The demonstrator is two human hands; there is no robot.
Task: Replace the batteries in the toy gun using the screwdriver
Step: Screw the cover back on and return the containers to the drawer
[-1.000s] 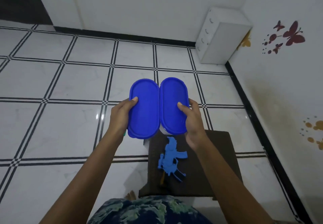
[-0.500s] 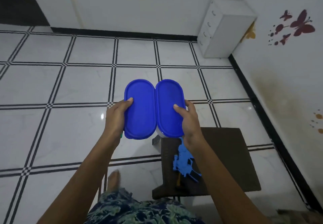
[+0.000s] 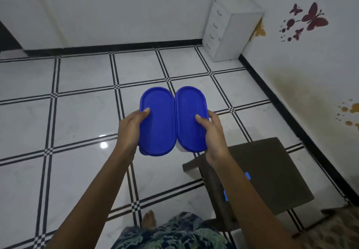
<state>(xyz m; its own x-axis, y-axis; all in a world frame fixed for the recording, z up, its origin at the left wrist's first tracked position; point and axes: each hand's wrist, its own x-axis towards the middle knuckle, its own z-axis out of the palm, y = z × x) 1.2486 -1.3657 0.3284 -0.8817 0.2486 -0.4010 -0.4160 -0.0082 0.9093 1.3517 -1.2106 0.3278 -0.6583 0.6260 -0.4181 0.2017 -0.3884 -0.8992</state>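
While held side by side over tiled floor (image 3: pixel 77 112), two blue-lidded oval boxes touch along inner edges; left hand (image 3: pixel 130 128) grips left box (image 3: pixel 158 122), thumb on lid; right hand (image 3: pixel 214 134) grips right box (image 3: pixel 189 116) likewise; toy gun (image 3: pixel 226 195) on dark stool (image 3: pixel 272 171), mostly hidden behind right forearm.

Stool (image 3: pixel 272 171) is standing on the floor. Toy gun (image 3: pixel 226 195) is lying on the stool's left part, mostly hidden behind the right forearm. Left container (image 3: pixel 157 121) and right container (image 3: pixel 191 118) are hanging side by side, touching, beyond and left of the stool. Left hand (image 3: pixel 130 128) is gripping the left one, right hand (image 3: pixel 213 134) the right one. Drawer unit (image 3: pixel 231 29) is standing far behind the stool, in the wall corner. A foot (image 3: pixel 148 219) is resting left of the stool.
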